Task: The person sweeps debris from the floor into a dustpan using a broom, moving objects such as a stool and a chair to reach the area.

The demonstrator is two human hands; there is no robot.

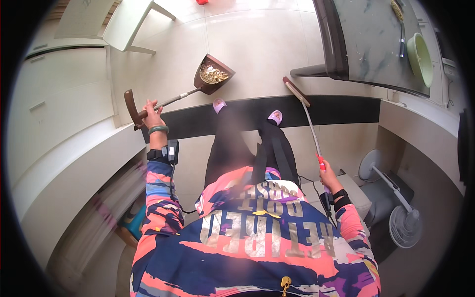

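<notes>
My left hand (153,114) is closed around the upper pole of a long-handled brown dustpan (210,87), just below its curved brown grip (130,107). The pan holds a heap of yellowish and white debris (213,74) and is over the pale tiled floor, in front of my feet. My right hand (328,175) grips the handle of a floor broom (313,130) at its red part. The broom's head (297,92) lies at the edge of the dark floor strip, to the right of my feet, apart from the dustpan.
A white chair (130,22) stands front left beside white cabinets (70,85). At front right, a marble-patterned table (374,44) bears a green basin (420,59) and a brush (401,33). A white standing fan (405,226) and an upholstered seat (350,193) are on the right.
</notes>
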